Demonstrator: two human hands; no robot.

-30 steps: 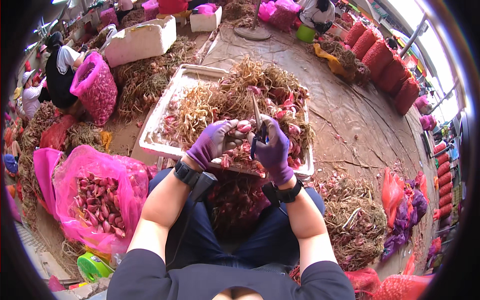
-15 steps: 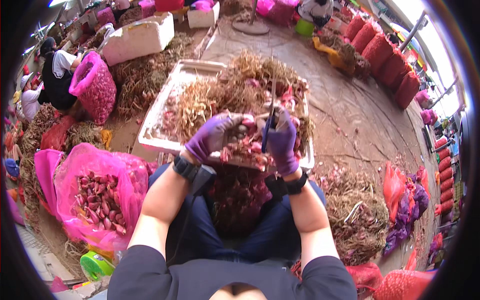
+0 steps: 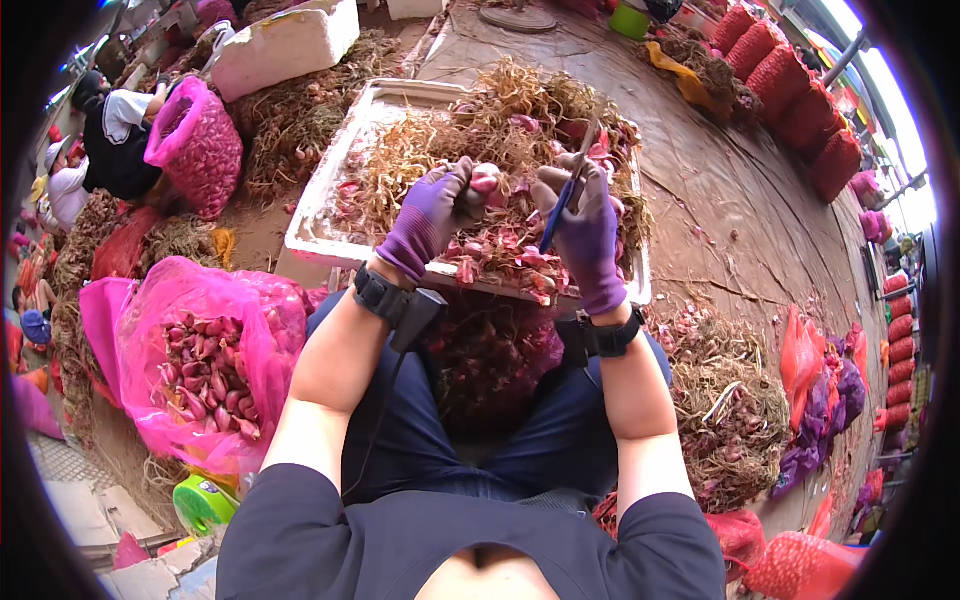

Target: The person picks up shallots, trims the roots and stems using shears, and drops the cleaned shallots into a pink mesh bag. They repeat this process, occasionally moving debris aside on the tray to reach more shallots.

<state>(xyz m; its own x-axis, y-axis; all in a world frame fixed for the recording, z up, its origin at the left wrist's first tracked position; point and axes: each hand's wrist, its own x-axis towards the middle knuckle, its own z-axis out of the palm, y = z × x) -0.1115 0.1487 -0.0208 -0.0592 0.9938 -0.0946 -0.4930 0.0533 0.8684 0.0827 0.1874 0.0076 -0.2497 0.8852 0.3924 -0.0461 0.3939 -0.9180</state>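
Over the near edge of the white foam tray [image 3: 318, 190], the left hand [image 3: 432, 212] (purple-gloved) pinches a pink shallot [image 3: 485, 180] in closed fingers. The right hand [image 3: 585, 232] is curled tight around blue-handled scissors [image 3: 567, 192], blades pointing up over the heap of shallots and dry stalks [image 3: 470, 130].

**Layout: tray, bags, heaps**

Tray [image 3: 318, 215] before the knees, holding shallots [image 3: 500, 250] and dry tops. Left hand [image 3: 428, 215] over its near edge; right hand [image 3: 585, 225] beside. Bag [image 3: 215, 350] left of tray. Root heap [image 3: 725, 410] right. Box [image 3: 285, 45] behind, at the tray's far left corner.
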